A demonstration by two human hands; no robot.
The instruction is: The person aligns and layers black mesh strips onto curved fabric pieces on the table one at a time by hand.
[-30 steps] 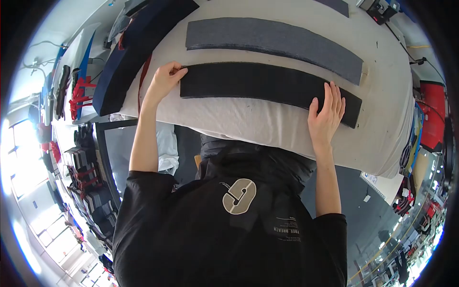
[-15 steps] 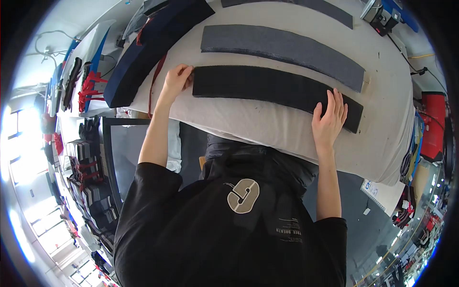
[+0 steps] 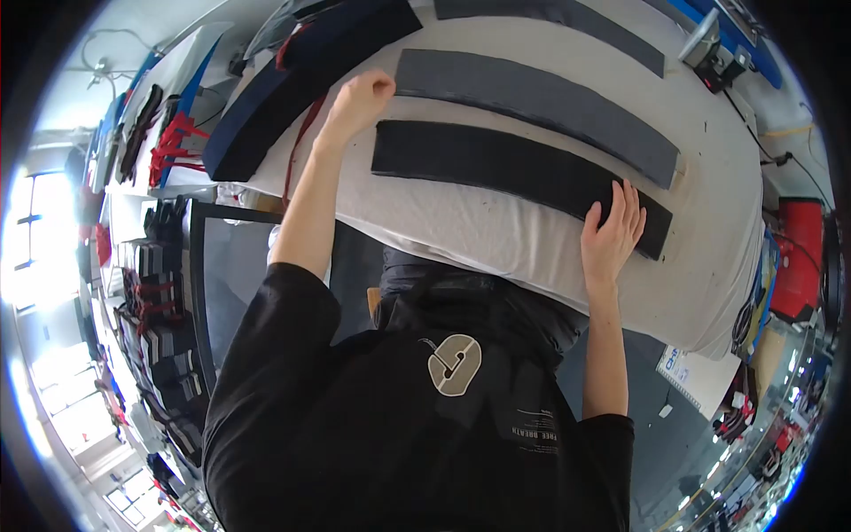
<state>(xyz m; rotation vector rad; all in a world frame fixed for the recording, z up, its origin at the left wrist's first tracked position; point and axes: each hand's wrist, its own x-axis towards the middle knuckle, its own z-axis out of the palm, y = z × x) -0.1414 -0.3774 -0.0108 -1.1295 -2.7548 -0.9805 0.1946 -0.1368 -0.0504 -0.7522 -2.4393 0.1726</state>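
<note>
A long black fabric strip (image 3: 479,158) lies across the pale cloth-covered table (image 3: 505,222), slightly curved through the lens. My right hand (image 3: 612,232) rests on it near its right end, fingers stretched out and lying flat. Raised above the table's left part, my left hand (image 3: 362,99) has its fingers curled together, beside the left end of a grey strip (image 3: 532,93). Whatever might be between those fingers is hidden, and I cannot tell whether they touch the grey strip.
Another dark grey strip (image 3: 567,19) lies at the far side. A thick navy stack (image 3: 292,97) stands on the left, with a red strap (image 3: 306,133) beside it. A small device (image 3: 714,62) sits at the far right, and a black-framed panel (image 3: 197,284) stands lower left.
My left hand has left the black strip's left end and moved up and away toward the grey strip. My right hand stays on the black strip. The view has shifted slightly.
</note>
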